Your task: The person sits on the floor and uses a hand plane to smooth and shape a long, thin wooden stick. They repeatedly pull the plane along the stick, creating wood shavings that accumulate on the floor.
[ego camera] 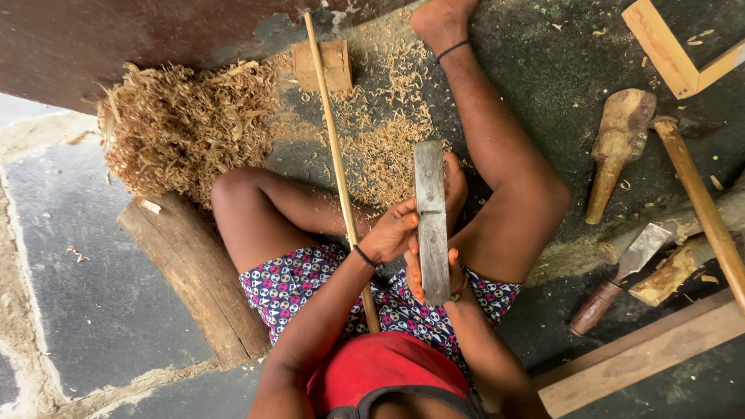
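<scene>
Both my hands hold a long grey wooden hand plane (pixel 431 209) upright over my lap. My left hand (pixel 394 233) grips its left side near the middle. My right hand (pixel 456 273) wraps around its lower end from behind, with fingertips showing on both edges. A thin, long wooden stick (pixel 334 147) runs from the top of the view down across my left thigh, just left of my left hand. I sit on the ground with my legs stretched out ahead.
A heap of wood shavings (pixel 178 116) lies at the upper left, with a small wooden block (pixel 322 66) beside it. A log (pixel 198 275) lies by my left thigh. On the right are a wooden mallet (pixel 621 143), a chisel (pixel 621 279), a long handle (pixel 698 194) and a plank (pixel 644 353).
</scene>
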